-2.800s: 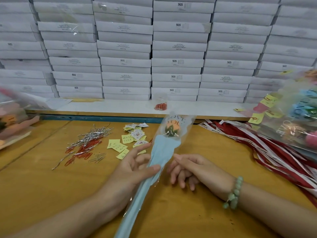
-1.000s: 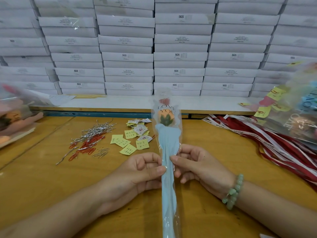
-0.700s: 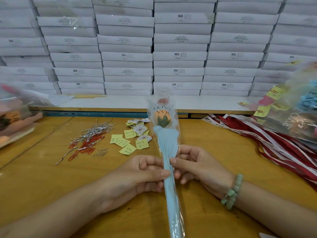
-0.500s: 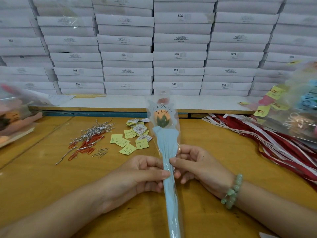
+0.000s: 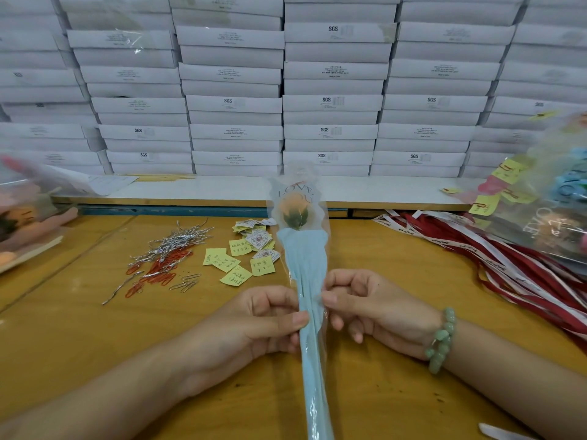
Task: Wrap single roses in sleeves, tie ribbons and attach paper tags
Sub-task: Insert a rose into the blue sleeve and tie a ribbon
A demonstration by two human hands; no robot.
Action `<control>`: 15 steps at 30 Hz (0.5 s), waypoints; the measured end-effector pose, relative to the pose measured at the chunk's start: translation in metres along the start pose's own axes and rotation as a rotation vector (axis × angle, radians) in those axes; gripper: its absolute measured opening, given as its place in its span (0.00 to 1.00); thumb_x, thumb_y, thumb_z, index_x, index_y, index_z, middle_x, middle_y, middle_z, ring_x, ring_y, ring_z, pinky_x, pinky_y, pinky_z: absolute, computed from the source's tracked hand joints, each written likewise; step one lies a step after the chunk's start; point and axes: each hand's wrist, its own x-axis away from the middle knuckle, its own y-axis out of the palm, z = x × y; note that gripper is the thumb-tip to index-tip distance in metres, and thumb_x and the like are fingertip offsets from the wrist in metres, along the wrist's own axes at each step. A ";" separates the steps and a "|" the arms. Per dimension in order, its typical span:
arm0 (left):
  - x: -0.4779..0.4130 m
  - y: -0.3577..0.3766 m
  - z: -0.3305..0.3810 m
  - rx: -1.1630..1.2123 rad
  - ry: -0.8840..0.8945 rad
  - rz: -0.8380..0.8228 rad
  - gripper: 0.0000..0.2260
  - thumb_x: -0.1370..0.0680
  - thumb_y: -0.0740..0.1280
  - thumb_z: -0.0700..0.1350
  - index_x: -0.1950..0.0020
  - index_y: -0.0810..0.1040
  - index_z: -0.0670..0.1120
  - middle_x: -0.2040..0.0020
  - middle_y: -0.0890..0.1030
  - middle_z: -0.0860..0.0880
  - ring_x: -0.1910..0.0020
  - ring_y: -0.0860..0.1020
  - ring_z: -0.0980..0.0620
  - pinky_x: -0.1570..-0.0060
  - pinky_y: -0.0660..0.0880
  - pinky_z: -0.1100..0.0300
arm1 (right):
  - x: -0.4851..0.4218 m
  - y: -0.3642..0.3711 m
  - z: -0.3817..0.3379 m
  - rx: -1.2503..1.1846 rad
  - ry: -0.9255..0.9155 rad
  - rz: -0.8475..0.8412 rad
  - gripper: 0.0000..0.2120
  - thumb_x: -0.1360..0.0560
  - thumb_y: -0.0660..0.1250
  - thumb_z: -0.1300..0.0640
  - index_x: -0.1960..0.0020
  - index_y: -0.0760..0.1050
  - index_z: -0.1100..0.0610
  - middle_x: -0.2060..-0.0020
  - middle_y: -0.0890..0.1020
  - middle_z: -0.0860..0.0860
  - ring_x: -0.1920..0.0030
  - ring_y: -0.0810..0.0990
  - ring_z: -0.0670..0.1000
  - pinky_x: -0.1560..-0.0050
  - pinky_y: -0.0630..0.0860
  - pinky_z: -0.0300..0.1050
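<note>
An orange rose (image 5: pixel 296 209) sits inside a clear sleeve with a light blue lining (image 5: pixel 307 268), printed "LOVE YOU" at its top. The sleeve stands nearly upright over the middle of the wooden table (image 5: pixel 95 338). My left hand (image 5: pixel 257 325) pinches the sleeve's narrow part from the left, thumb on the front. From the right my right hand (image 5: pixel 368 308) pinches the same part, fingers curled. Yellow and white paper tags (image 5: pixel 244 255) lie just behind my left hand. Red and white ribbons (image 5: pixel 524 274) spread across the right side.
A heap of silver and red paper clips and twist ties (image 5: pixel 165 258) lies left of the tags. Wrapped roses (image 5: pixel 552 204) are piled at the right edge, more roses in plastic (image 5: pixel 22 211) at the left. Stacked white boxes (image 5: pixel 330 100) fill the back.
The sleeved rose went from lying slanted on the table to standing nearly upright. Both hands closed on its narrow part and have held it almost still for the last second.
</note>
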 end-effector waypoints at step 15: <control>0.003 0.003 0.001 -0.058 0.016 -0.009 0.06 0.27 0.72 0.39 0.51 0.84 0.46 0.58 0.83 0.47 0.63 0.80 0.56 0.58 0.79 0.63 | 0.003 0.006 0.003 0.137 -0.069 -0.088 0.05 0.33 0.73 0.58 0.58 0.80 0.55 0.64 0.82 0.47 0.65 0.80 0.43 0.71 0.75 0.32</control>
